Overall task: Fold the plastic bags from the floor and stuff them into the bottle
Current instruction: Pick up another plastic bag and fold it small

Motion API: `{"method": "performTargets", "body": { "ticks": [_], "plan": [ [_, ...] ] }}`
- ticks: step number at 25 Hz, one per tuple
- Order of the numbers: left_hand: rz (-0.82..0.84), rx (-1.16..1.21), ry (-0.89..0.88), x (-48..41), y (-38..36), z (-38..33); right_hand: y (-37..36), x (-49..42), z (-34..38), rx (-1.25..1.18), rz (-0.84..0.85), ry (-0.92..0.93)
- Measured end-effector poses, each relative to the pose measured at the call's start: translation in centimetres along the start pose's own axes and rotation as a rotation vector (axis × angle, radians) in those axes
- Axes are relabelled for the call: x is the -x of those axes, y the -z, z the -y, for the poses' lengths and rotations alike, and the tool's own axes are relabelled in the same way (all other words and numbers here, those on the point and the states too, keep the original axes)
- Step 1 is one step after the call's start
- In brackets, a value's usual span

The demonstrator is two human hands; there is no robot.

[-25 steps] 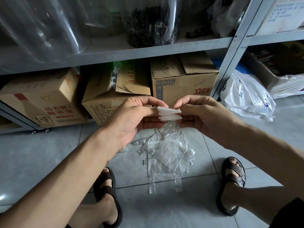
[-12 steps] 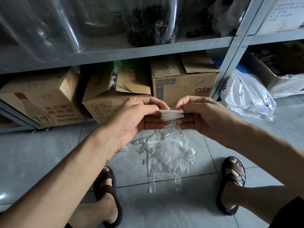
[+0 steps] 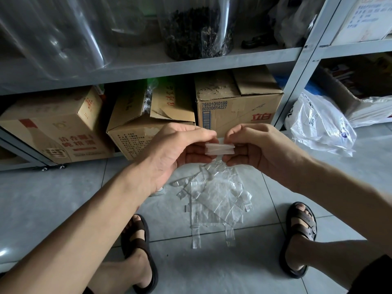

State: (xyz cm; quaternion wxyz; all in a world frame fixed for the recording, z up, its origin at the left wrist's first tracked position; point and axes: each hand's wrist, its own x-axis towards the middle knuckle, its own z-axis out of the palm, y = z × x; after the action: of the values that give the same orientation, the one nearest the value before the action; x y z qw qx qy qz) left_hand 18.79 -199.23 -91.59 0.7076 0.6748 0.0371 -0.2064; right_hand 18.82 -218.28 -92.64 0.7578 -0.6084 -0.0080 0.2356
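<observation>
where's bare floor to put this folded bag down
Free for the folded bag: floor tiles left of the left sandal, before the cardboard boxes; the strip between it and the right sandal, nearer than the flat bags. Crowded: the middle, where those bags lie, and under the shelf.

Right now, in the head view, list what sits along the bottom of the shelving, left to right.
Cardboard box with red print → open cardboard box → cardboard box with barcode → grey shelf upright → white plastic bag.
</observation>
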Motion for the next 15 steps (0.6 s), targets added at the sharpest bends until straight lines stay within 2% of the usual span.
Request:
{"method": "performTargets", "body": {
  "ticks": [10,15],
  "plan": [
    [-0.011,-0.146,-0.053,-0.2,0.9,0.1,0.3,-0.4,-0.8,0.061,-0.020,0.049],
    [-0.093,-0.221,-0.138,-0.5,1.6,0.3,-0.1,-0.8,-1.2,0.073,-0.077,0.118]
  ]
}}
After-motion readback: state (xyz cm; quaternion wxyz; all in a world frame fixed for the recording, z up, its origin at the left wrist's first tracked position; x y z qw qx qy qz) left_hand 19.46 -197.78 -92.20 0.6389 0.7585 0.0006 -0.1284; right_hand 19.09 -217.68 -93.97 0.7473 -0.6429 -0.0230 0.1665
